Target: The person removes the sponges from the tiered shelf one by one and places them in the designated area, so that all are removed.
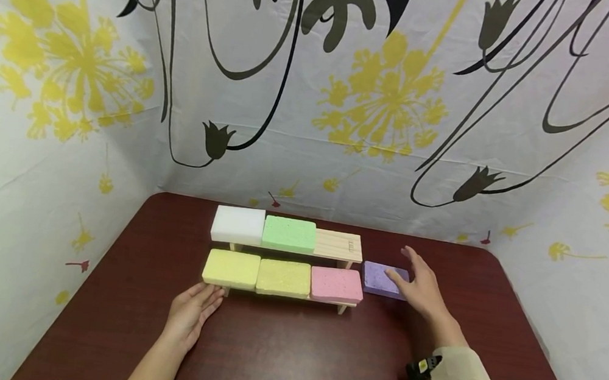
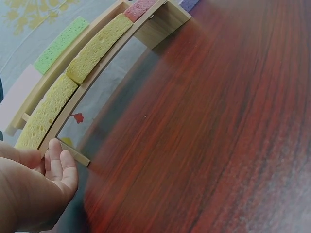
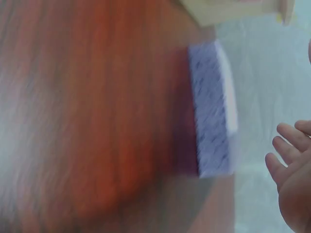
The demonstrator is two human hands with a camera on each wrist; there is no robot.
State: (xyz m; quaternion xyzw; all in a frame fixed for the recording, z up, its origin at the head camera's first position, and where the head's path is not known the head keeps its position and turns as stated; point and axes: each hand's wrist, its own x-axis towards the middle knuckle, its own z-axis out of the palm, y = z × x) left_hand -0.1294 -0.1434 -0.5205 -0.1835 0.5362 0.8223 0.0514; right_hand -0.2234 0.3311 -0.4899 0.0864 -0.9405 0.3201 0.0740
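Two low wooden shelves stand one behind the other. On the front shelf [image 2: 112, 60] lie a pale yellow sponge [image 1: 231, 268], a darker yellow sponge [image 1: 284, 278] and a pink sponge [image 1: 336, 285]. The back shelf [image 1: 339, 245] bears a white sponge [image 1: 237, 225] and a green sponge [image 1: 289, 234]. My left hand [image 1: 195, 312] grips the front shelf's left end, thumb and fingers at its corner by the pale yellow sponge. A purple sponge [image 3: 212, 109] lies on the table to the right of the shelves. Over its right side hovers my right hand [image 1: 420, 287], fingers spread, holding nothing.
The dark red-brown table [image 1: 289, 353] extends in front of the shelves and to both sides. White cloth [image 1: 300, 122] with yellow and dark plant prints hangs behind the table and at its sides. A small black device [image 1: 422, 369] sits on the right wrist.
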